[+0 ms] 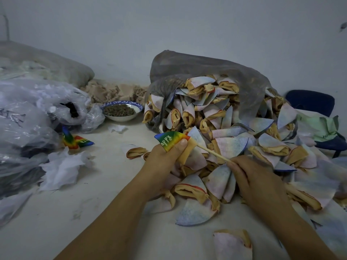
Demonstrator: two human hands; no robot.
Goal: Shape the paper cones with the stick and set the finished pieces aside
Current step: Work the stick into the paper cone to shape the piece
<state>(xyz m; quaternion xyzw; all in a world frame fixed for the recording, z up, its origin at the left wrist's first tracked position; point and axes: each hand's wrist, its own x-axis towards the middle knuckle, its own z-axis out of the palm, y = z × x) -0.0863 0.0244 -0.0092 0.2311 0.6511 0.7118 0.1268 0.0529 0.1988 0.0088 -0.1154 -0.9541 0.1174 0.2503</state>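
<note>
Right hand [251,177]: nearest to me, fingers curled round the near end of the stick, pinching it like a pencil.
Stick [212,152]: thin and pale; it runs from the right hand up and leftward into the open end of the cone in the other hand.
Left hand [163,160]: closed on the cone, with the thumb pressed flat on its coloured face and the fingers wrapped behind.
Cone [173,140]: rainbow-printed with white letters and a tan lining showing at the mouth; it sits just above the left thumb, tip pointing away from the right hand.
Handling: it looks very light, thin and soft, so it probably creases under a hard squeeze. I would hold it near the mouth, leave the tip free, and push gently so the stick does not poke through.
Pile [231,126]: pale unshaped pieces heaped under and beyond both hands, spilling towards the right hand's side.
Finished pieces [75,142]: two rainbow cones lying well out to the left of the left hand.
White scraps [62,168]: crumpled, left of the left hand.
Bowl [122,118]: beyond the left hand, holding something dark and small.
Grey sack [197,68]: farthest away, draped over the back of the pile.
</note>
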